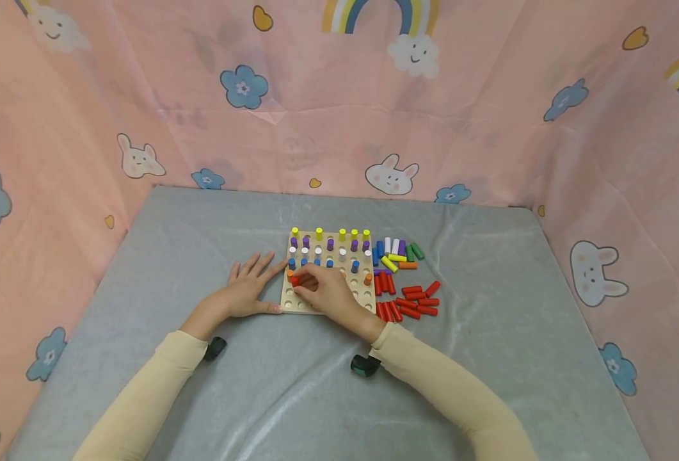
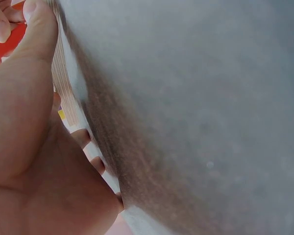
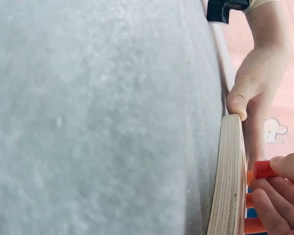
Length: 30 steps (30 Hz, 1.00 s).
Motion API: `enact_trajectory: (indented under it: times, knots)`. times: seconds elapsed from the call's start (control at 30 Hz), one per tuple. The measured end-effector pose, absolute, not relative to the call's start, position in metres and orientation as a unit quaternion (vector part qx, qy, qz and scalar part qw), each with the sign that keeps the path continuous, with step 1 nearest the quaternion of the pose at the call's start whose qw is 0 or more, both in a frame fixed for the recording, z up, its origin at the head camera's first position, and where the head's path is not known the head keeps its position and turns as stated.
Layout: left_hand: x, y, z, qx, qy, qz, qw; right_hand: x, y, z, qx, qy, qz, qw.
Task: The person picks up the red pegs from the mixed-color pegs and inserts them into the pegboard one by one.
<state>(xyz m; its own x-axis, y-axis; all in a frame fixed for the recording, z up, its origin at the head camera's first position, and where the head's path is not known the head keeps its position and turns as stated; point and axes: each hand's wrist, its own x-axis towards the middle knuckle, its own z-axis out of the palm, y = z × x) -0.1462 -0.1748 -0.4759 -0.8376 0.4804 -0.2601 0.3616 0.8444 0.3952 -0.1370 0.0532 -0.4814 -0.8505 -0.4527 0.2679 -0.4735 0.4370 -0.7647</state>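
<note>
Head | red peg (image 3: 263, 169) is pinched by right fingers (image 1: 316, 273) | board (image 1: 295, 311) is steadied by spread left fingers (image 1: 272, 270) | upright lowering is advised

Head view: right hand (image 1: 330, 291) masks part of pegboard (image 1: 363, 299); whatever sits beneath unseen. Both sleeves (image 1: 454, 384) cut by bottom edge. Left wrist: red peg (image 2: 10, 44) clipped at left edge. Right wrist: pegboard cropped below, right hand cropped at right.

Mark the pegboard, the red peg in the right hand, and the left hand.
Pegboard (image 3: 226, 183), right wrist view, on its layered edge.
Held red peg (image 3: 264, 169), right wrist view, on its side.
Left hand (image 1: 244, 292), head view, on its back.
</note>
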Motion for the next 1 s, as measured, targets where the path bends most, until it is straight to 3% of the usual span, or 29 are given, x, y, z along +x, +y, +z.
enact_trajectory:
  times: [1.0]
  knots:
    - [-0.146, -0.175, -0.477, 0.222, 0.943, 0.171, 0.18, -0.137, 0.041, -0.489, 0.28, -0.851, 0.443, 0.02]
